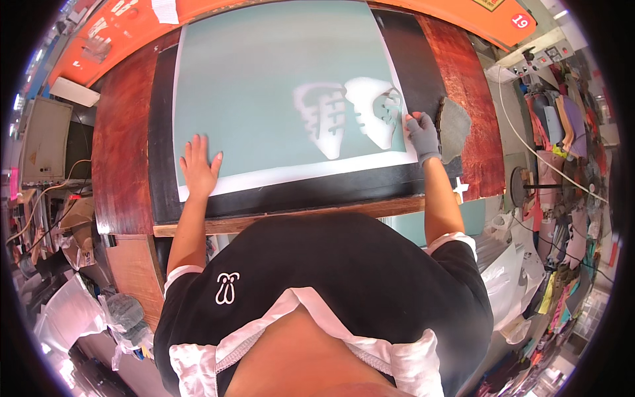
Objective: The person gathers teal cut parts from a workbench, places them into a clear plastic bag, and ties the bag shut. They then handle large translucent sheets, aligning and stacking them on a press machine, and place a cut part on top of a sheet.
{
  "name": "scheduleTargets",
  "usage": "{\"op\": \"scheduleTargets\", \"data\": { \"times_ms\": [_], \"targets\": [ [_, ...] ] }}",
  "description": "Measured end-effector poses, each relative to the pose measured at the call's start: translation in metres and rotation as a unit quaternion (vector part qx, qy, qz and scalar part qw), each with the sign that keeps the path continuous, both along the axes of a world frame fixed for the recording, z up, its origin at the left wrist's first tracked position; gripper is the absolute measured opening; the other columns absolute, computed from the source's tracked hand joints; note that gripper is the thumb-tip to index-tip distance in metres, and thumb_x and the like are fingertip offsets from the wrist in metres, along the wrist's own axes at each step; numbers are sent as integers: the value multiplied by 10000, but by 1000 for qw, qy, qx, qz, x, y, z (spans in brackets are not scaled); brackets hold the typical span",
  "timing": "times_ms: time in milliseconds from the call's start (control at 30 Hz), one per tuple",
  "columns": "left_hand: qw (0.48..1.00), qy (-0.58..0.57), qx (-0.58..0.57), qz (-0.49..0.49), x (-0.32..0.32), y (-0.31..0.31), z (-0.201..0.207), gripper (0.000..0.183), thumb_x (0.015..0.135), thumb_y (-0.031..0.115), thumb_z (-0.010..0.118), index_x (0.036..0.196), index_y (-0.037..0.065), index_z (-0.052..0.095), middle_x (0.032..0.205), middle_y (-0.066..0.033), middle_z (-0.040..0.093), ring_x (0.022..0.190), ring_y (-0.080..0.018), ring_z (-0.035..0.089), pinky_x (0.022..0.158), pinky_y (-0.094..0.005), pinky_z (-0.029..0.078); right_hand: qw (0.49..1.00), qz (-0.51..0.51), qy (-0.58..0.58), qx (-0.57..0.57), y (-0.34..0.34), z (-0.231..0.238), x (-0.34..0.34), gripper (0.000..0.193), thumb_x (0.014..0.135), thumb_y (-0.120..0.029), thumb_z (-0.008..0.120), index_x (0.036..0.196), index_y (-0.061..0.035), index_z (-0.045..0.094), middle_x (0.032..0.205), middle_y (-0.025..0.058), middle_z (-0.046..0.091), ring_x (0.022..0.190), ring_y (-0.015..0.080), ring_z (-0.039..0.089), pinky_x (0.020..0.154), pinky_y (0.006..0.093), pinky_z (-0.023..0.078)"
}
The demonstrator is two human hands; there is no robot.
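A large pale green sheet (245, 86) with a white border lies flat across the table in front of me. On its right half are two white shoe-upper shapes (372, 109) side by side, with jagged inner edges. My left hand (198, 167) rests flat on the sheet's near left corner, fingers spread. At the opposite edge, my right hand (422, 135), in a grey fingerless glove, has its fingers curled and pinched together at the sheet's right border. The thumb and fingertips partly hide how much of the edge they grip.
A black mat (165, 126) lies under the sheet on a red-brown table (122, 152). Beside my right hand is a rough grey slab (454, 129). An orange machine (456, 20) borders the far side. Colourful cut pieces (549, 119) hang at right; a grey box (46, 140) stands left.
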State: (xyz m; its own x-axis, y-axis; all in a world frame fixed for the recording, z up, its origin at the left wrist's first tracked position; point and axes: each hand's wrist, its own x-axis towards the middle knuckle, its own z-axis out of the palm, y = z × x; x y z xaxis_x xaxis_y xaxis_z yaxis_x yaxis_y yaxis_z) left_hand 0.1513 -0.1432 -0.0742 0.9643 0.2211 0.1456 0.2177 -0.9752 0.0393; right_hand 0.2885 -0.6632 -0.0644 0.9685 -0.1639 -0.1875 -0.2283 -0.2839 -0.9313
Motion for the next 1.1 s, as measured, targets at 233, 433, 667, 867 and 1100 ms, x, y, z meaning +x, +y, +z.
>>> {"op": "scheduleTargets", "data": {
  "times_ms": [233,433,667,867,1100],
  "targets": [
    [998,-58,-36,-11,-5,-6,-1,578,834,464,513,1302,140,414,1401,-58,330,1308,-279,258,1034,-517,179,868,80,-224,-436,50,29,0,594,692,-407,671,1131,-46,499,1128,193,499,1005,331,515,806,424,452],
    [996,-79,-51,-4,-7,-9,-2,560,817,451,542,1265,125,460,1382,-53,361,1301,-260,274,1040,-499,180,849,137,-138,-491,64,39,9,572,669,-410,685,1116,-93,521,1145,163,497,963,341,529,804,414,456],
    [995,-84,-52,-5,-6,-7,-2,559,822,467,521,1261,125,463,1378,-56,365,1296,-260,274,1044,-492,175,644,384,-191,-634,65,76,29,329,702,-332,632,954,-123,603,993,100,588,853,263,586,718,376,468],
    [999,-17,-42,31,-5,-12,5,618,839,513,457,1330,147,373,1431,-89,262,1328,-272,200,1061,-481,141,544,436,-160,-699,79,75,42,237,733,-294,543,762,-98,673,857,95,641,824,256,615,696,375,478],
    [997,28,-33,63,-21,-20,10,647,847,549,417,1367,177,314,1461,-98,184,1349,-277,144,1073,-481,123,884,63,-269,-378,89,67,54,283,787,-320,531,660,-97,649,721,125,625,705,270,617,617,410,479]
  ]
}}
